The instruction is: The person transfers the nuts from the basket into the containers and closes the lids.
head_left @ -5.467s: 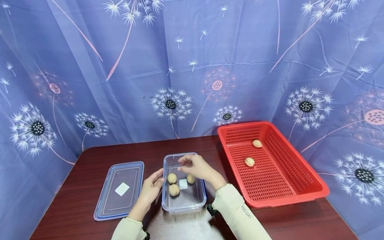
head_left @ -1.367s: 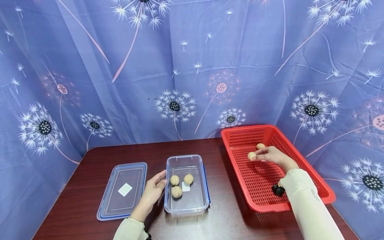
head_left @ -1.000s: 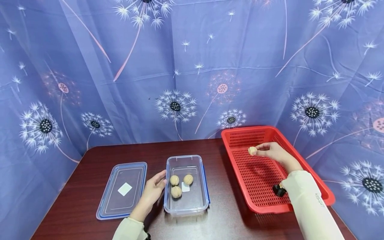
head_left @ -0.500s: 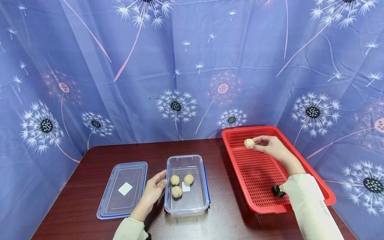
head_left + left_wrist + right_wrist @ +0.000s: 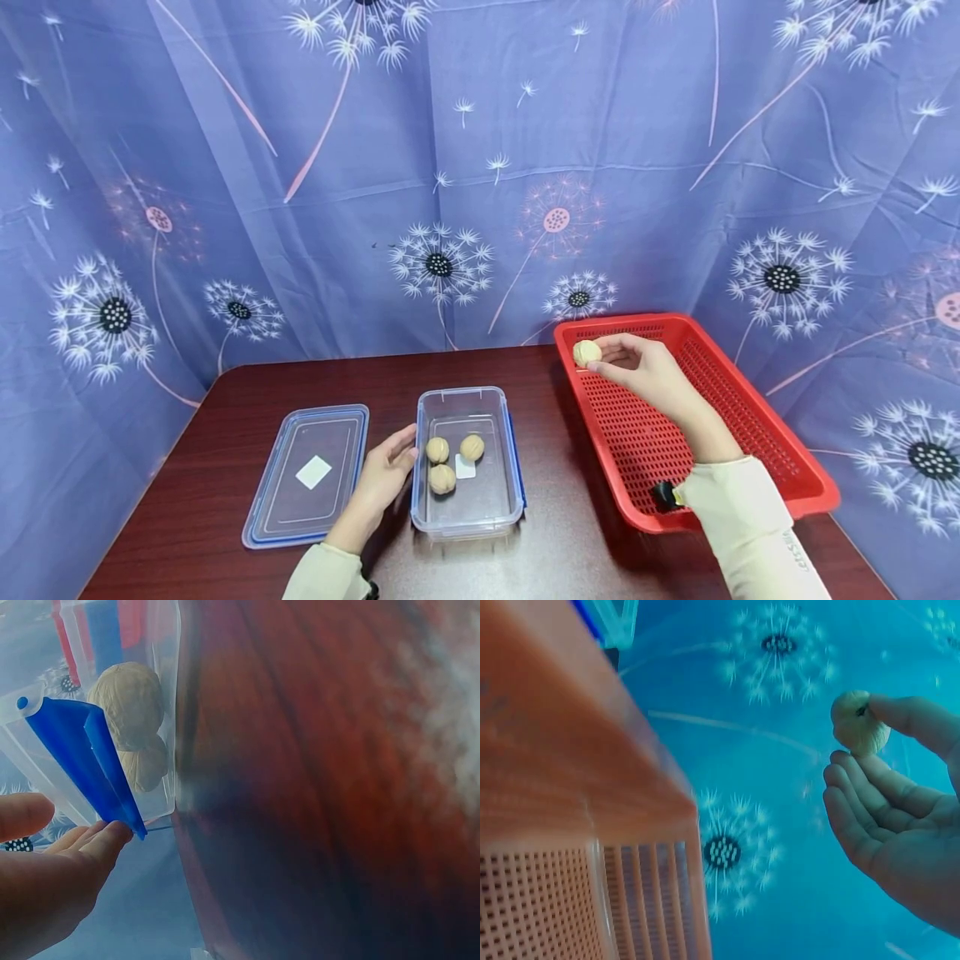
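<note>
My right hand (image 5: 637,367) pinches a walnut (image 5: 587,353) between thumb and fingertips, raised over the far left corner of the red basket (image 5: 637,433). In the right wrist view the walnut (image 5: 860,724) sits between the thumb and the fingers, outside the basket wall. My left hand (image 5: 384,473) rests its fingertips against the left side of a clear plastic box (image 5: 468,527). The left wrist view has those fingers (image 5: 109,838) at the box's blue latch (image 5: 86,757). Inside the box lie three walnuts (image 5: 442,479), grouped toward its left, beside a white square label (image 5: 465,467).
A clear lid (image 5: 300,517) with a blue edge and a white label lies left of the box on the dark red table (image 5: 405,375). A blue dandelion-print curtain (image 5: 480,208) hangs behind and at the sides. The basket stands right of the box.
My right hand left the box, reached into the basket and took a walnut. It has since lifted it and moved left toward the basket's far left corner. My left hand stays at the box.
</note>
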A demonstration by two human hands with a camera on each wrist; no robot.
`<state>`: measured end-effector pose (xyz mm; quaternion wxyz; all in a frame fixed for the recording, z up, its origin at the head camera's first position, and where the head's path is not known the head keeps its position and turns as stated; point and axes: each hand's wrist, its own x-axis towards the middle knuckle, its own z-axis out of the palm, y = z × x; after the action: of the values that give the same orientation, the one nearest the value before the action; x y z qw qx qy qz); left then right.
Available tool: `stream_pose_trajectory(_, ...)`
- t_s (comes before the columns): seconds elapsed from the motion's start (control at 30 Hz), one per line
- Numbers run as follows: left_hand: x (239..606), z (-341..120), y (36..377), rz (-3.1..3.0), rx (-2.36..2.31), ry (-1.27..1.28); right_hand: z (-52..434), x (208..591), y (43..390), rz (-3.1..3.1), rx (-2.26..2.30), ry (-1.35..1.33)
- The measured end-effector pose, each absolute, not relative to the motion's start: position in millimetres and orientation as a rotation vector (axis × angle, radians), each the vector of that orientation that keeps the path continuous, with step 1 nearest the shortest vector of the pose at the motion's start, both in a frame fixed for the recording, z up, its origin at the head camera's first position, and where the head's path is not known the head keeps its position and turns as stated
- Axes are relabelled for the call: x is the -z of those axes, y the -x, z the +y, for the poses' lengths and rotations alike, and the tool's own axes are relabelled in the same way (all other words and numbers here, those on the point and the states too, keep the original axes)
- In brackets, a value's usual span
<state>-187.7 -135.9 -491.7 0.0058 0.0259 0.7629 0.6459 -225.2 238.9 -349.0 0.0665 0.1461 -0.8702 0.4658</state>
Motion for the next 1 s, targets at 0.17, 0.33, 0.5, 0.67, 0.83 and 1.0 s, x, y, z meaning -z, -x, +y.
stream_pose_trajectory(0.17, 492, -135, 188, 2.382, -2.026, -0.084, 219, 352, 216, -2.605, -1.416, -0.424)
stream_pose_trajectory(0.33, 492, -136, 187, 2.367, -2.028, -0.068, 199, 355, 208, -2.554, -1.467, -0.483)
stream_pose_trajectory(0.5, 491, -136, 187, 2.371, -2.024, -0.055, 178, 358, 200, -2.501, -1.497, -0.563)
stream_pose_trajectory(0.67, 491, -135, 187, 2.37, -2.023, -0.053, 159, 362, 193, -2.468, -1.54, -0.63)
stream_pose_trajectory(0.83, 491, -135, 187, 2.37, -2.021, -0.052, 144, 370, 189, -2.439, -1.593, -0.671)
stream_pose_trajectory(1.0, 490, -135, 187, 2.373, -2.024, -0.054, 132, 383, 189, -2.42, -1.618, -0.696)
